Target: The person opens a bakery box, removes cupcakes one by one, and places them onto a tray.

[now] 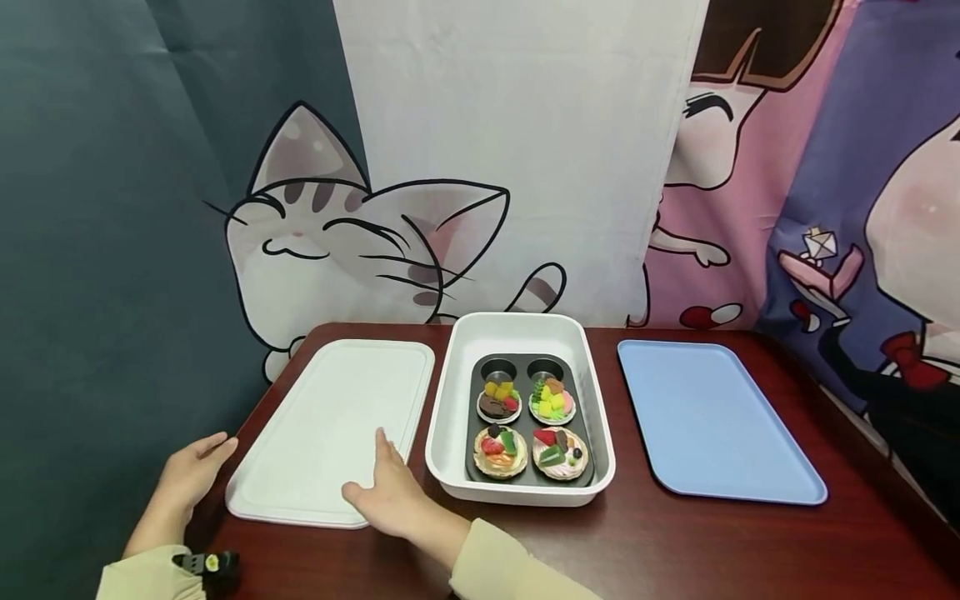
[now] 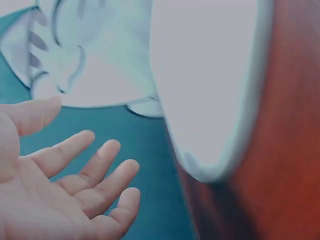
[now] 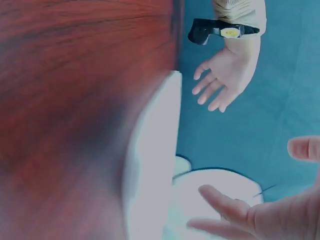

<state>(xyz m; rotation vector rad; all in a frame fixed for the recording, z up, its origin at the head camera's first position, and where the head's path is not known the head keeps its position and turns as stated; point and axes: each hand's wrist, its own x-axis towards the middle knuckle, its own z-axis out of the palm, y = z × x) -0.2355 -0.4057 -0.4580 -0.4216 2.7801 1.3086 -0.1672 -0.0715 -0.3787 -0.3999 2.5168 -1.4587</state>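
A white tray (image 1: 330, 425) lies on the left of the dark red table. Just off its left edge is my left hand (image 1: 189, 477), fingers relaxed and apart, holding nothing; the left wrist view shows its palm (image 2: 45, 195) beside the tray (image 2: 210, 75). My right hand (image 1: 393, 493) is over the tray's near right corner, its fingers extended and thumb spread, with nothing in it. In the right wrist view, the right hand's fingers (image 3: 225, 207) are apart, and the left hand (image 3: 227, 72) appears beyond the tray (image 3: 155, 150).
A deep white bin (image 1: 517, 493) at the middle holds a dark muffin pan (image 1: 527, 408) with several decorated tarts, its two far cups empty. At the right lies a blue tray (image 1: 720, 425). Cartoon-printed curtains (image 1: 525, 100) hang behind and left of the table.
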